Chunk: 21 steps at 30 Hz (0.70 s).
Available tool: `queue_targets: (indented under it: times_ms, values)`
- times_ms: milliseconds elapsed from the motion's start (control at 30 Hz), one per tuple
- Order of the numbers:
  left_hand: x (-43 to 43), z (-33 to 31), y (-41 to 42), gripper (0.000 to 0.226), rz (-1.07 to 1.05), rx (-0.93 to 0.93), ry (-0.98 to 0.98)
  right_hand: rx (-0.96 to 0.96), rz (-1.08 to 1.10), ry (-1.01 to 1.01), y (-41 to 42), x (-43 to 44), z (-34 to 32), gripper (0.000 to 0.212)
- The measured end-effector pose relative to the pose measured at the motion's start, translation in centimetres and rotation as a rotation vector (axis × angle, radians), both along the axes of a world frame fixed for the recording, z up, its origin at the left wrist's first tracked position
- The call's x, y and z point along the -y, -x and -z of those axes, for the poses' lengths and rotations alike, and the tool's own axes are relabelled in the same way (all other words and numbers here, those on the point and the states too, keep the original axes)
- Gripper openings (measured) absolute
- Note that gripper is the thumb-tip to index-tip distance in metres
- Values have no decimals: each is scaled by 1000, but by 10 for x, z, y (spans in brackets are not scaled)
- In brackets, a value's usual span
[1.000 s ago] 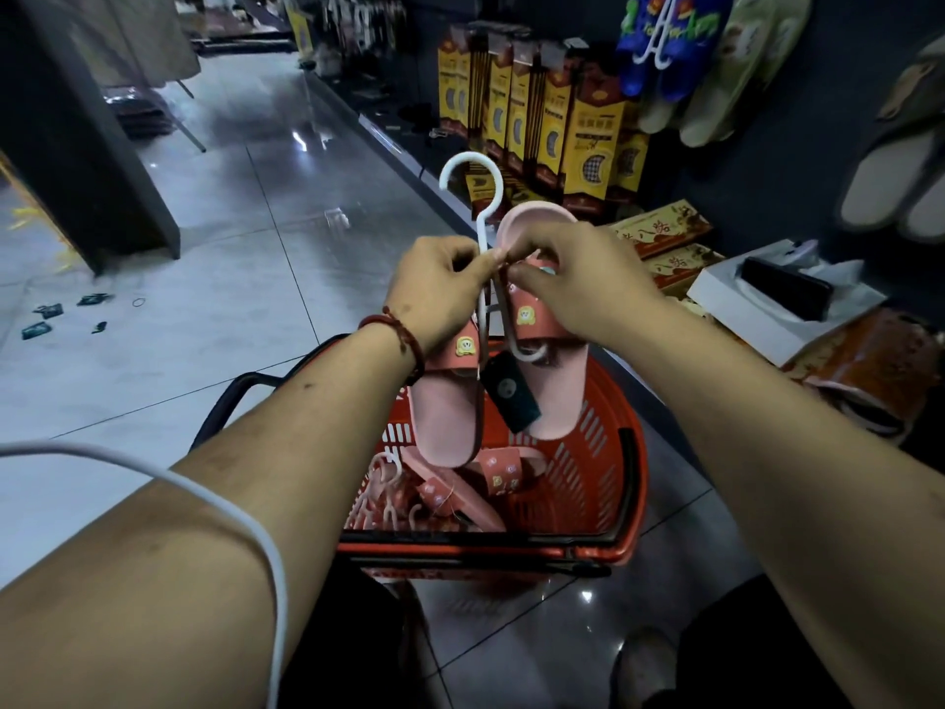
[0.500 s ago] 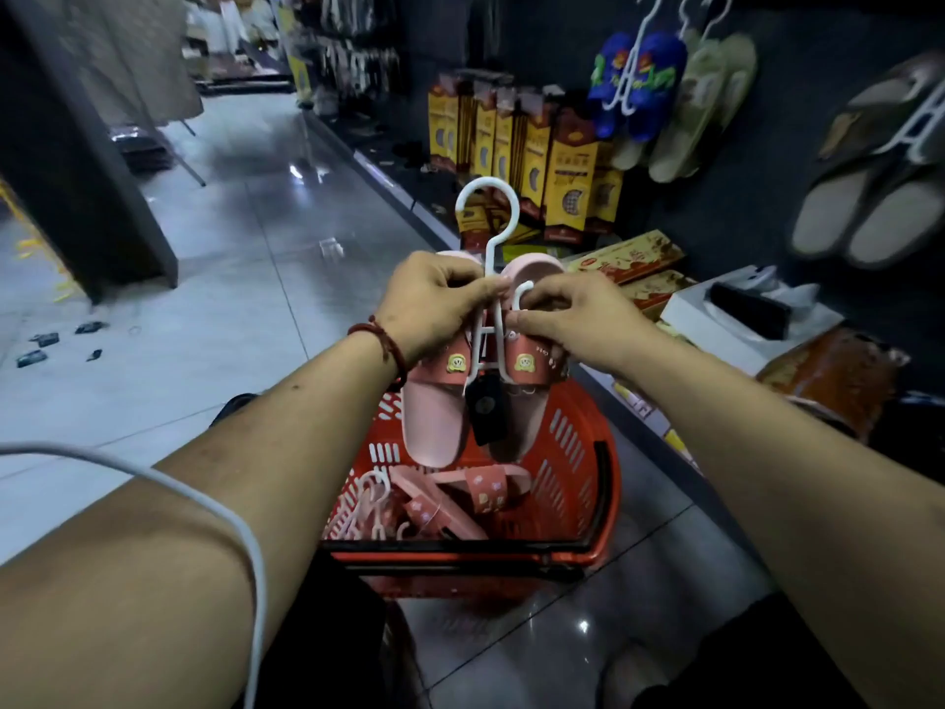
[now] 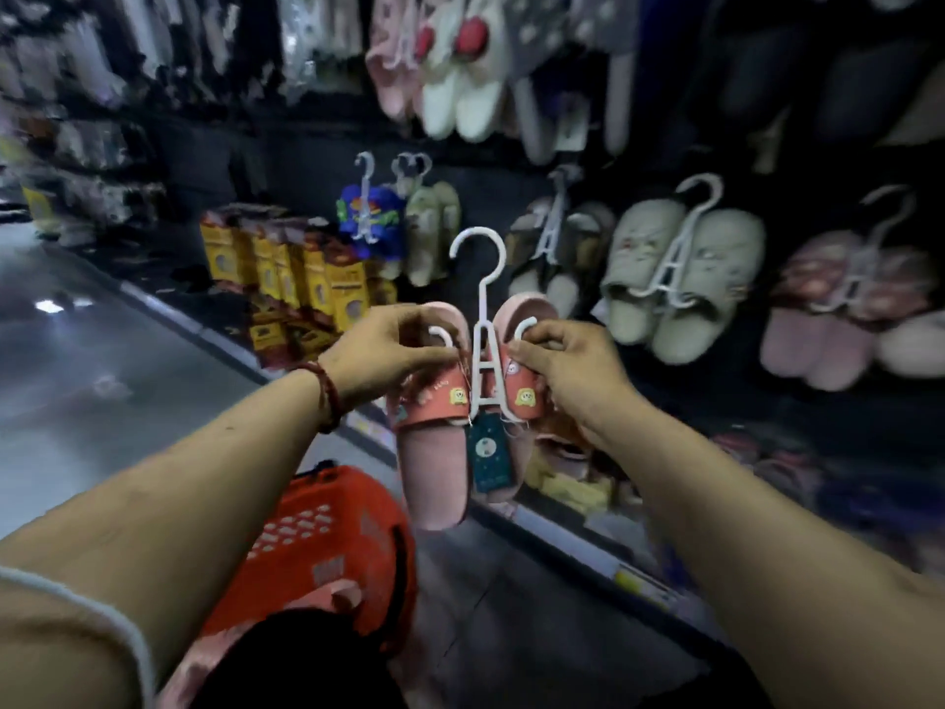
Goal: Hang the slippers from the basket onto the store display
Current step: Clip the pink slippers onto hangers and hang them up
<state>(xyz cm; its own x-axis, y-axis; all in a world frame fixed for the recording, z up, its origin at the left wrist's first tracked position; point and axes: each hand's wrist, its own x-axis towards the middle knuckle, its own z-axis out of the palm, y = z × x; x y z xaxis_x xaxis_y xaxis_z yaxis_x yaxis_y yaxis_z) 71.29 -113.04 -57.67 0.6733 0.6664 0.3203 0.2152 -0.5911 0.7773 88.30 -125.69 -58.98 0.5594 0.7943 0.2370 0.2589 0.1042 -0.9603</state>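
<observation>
Head view: left grip [image 3: 394, 353] clenched, pinching left arm of white hanger [image 3: 482, 345] with strap of one of pink slippers [image 3: 434, 452]; right grip [image 3: 572, 365] clenched on right arm and other strap. Pair held mid-air at frame centre, hook up, soles hanging down, dark tag [image 3: 491, 455] dangling between them. Red basket [image 3: 332, 529] at 7 o'clock, below pair. Display wall [image 3: 491, 171] from 12 to 3 o'clock; pale green slippers [image 3: 680, 278] hung at 2 o'clock, blue slippers [image 3: 368, 217] at 11 o'clock, yellow boxes [image 3: 286, 268] at 10 o'clock

No readable text anywhere.
</observation>
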Motion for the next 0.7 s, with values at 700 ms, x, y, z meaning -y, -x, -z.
queue_targets:
  times_ms: [700]
  values:
    - [114, -48, -365, 4, 528, 128, 38, 123, 701, 54, -253, 181, -54, 22]
